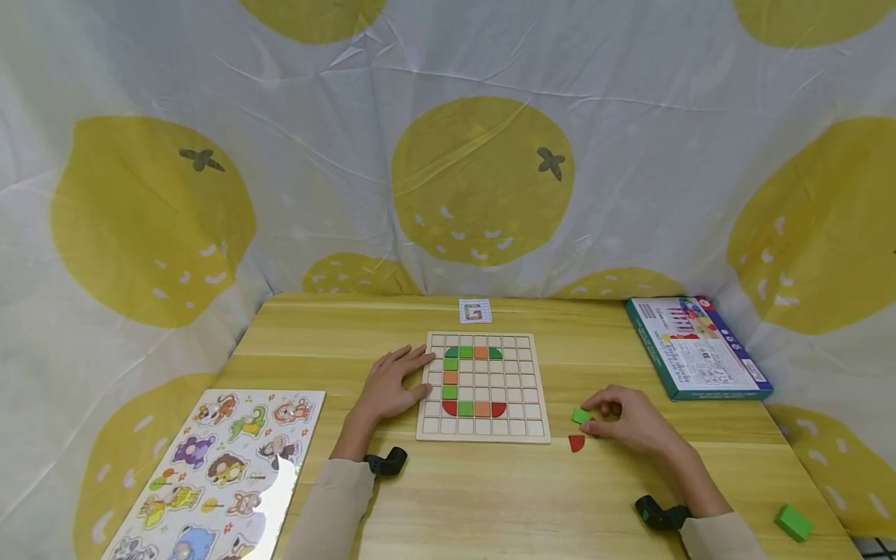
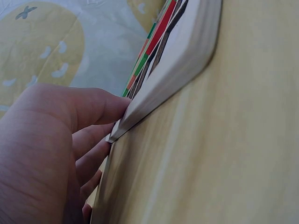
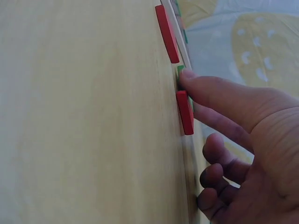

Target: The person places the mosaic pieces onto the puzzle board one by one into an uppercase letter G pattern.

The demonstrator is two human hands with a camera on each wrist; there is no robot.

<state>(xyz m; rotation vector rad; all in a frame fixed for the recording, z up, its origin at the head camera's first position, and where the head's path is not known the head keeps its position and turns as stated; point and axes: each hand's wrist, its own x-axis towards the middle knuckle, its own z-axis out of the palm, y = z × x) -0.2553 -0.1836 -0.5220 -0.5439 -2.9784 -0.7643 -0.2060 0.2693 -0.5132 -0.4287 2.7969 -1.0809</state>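
Observation:
A wooden grid board (image 1: 483, 424) lies mid-table with green, orange and red tiles forming a C shape. My left hand (image 1: 395, 383) lies flat on the table, its straight fingers against the board's left edge (image 2: 173, 65). To the right of the board, my right hand (image 1: 623, 420) curls over a small green tile (image 1: 581, 415) and pinches it at its fingertips. A red piece (image 1: 593, 424) lies partly under that hand. Another red quarter-round piece (image 1: 576, 443) lies just in front. In the right wrist view one fingertip touches the green tile (image 3: 180, 72) beside a red piece (image 3: 185, 112).
A pattern card (image 1: 475, 311) lies behind the board. A teal game box (image 1: 696, 346) sits at the back right. An animal peg puzzle (image 1: 224, 474) lies at the front left, and a loose green block (image 1: 793, 522) near the front right corner. Lemon-print cloth surrounds the table.

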